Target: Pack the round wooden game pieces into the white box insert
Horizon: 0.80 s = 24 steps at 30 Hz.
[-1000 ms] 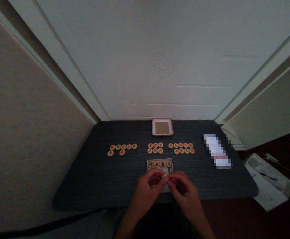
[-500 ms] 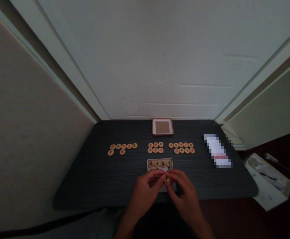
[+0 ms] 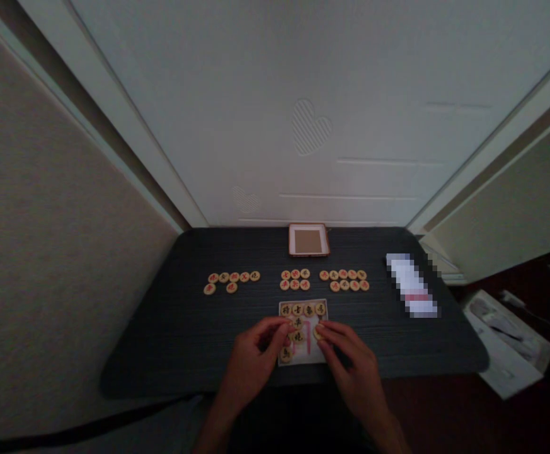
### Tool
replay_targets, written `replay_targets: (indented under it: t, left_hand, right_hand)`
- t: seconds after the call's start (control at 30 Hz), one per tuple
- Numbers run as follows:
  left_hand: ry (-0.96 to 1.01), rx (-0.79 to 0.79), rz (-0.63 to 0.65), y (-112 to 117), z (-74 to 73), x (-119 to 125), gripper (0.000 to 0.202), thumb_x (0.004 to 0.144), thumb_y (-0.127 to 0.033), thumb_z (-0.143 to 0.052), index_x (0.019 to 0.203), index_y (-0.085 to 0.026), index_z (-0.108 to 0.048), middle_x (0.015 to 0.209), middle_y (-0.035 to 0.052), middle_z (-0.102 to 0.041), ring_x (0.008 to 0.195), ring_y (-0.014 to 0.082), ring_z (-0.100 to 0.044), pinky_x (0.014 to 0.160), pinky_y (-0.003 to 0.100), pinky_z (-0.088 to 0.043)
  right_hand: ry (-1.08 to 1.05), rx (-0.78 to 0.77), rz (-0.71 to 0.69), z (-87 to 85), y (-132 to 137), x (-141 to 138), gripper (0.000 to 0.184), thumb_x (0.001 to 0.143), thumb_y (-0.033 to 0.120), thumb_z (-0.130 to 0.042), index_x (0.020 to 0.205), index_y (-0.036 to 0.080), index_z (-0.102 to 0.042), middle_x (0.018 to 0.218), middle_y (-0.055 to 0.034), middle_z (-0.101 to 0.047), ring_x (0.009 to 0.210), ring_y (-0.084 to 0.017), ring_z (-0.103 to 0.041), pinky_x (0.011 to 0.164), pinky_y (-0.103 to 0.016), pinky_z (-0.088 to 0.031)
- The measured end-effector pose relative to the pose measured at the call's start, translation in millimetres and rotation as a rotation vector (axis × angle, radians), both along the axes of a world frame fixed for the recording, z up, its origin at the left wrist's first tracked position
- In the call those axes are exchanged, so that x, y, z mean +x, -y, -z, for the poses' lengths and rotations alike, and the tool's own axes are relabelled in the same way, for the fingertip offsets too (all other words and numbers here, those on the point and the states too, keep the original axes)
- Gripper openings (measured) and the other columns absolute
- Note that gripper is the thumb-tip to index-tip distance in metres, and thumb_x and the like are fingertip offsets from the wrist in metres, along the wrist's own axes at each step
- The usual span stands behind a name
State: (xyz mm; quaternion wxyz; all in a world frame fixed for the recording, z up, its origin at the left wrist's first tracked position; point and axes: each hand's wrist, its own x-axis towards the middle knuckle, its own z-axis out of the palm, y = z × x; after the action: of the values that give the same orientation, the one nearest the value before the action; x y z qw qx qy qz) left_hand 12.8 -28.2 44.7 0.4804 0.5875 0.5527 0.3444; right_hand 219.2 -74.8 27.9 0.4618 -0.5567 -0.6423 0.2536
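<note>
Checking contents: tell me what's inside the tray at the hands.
The tray shows four pieces along its far side, more at left, and pink marks. The left hand partly covers some left-side pieces; the right hand, holding a piece, hides part of the tray's right edge.

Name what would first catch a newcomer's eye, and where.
Likely the bare left hand and right hand over a shallow pale rectangular box holding round tan black-lettered discs. Beyond it, more discs, many red-lettered, lie in three groups on the dark table. Above, a striped heart marks the white panel.

Pieces partly hidden by hands
</note>
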Motion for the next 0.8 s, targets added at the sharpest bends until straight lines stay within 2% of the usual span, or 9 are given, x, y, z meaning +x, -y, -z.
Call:
replay_targets:
  t: [0.1,0.23,0.4,0.63,0.8]
  left_hand:
    - [-0.159,0.101,-0.051,-1.2,9.1,-13.5,0.026,0.094,-0.043,-0.059,0.103,-0.024,-0.075,0.092,0.0023,-0.079,0.079,0.0198,-0.073,0.074,0.032,-0.058]
    - [-0.360,0.247,-0.035,0.1,24.8,-24.0,0.024,0.095,-0.042,-0.058,0.104,-0.026,-0.075,0.088,0.0010,-0.076,0.076,0.0188,-0.070,0.073,0.032,-0.057]
    - [-0.428,0.337,0.022,3.6,39.8,-26.3,0.024,0.098,-0.039,-0.056,0.109,-0.027,-0.073,0.090,0.0019,-0.074,0.080,0.0187,-0.069,0.078,0.032,-0.056]
    - [-0.461,0.403,0.044,6.7,41.7,-23.5,0.021,0.098,-0.037,-0.057,0.110,-0.027,-0.071,0.091,0.0026,-0.074,0.082,0.0200,-0.069,0.080,0.035,-0.056]
    - [-0.487,0.441,0.051,7.9,43.3,-23.8,0.019,0.097,-0.036,-0.060,0.110,-0.027,-0.070,0.093,0.0025,-0.074,0.083,0.0207,-0.068,0.083,0.038,-0.055]
  right_hand:
    - [-0.005,-0.031,0.018,1.2,0.1,4.2,0.022,0.098,0.028,-0.061,0.115,0.029,-0.076,0.117,-0.0068,-0.073,0.106,-0.023,-0.071,0.096,-0.037,-0.058]
    - [0.001,-0.054,0.025,2.2,-1.4,9.0,0.023,0.099,0.029,-0.060,0.117,0.030,-0.075,0.115,-0.0058,-0.072,0.106,-0.022,-0.070,0.096,-0.035,-0.056]
    - [0.037,-0.070,0.040,3.8,-3.6,11.5,0.032,0.102,0.029,-0.053,0.129,0.031,-0.069,0.115,-0.0066,-0.066,0.107,-0.020,-0.066,0.094,-0.033,-0.055]
    - [0.049,-0.088,0.036,5.1,-6.9,9.5,0.036,0.104,0.028,-0.046,0.133,0.029,-0.066,0.112,-0.0076,-0.062,0.101,-0.019,-0.065,0.086,-0.030,-0.056]
    - [0.037,-0.108,-0.002,7.2,-9.6,7.5,0.036,0.104,0.027,-0.045,0.133,0.029,-0.066,0.116,-0.0084,-0.063,0.105,-0.020,-0.065,0.087,-0.031,-0.057]
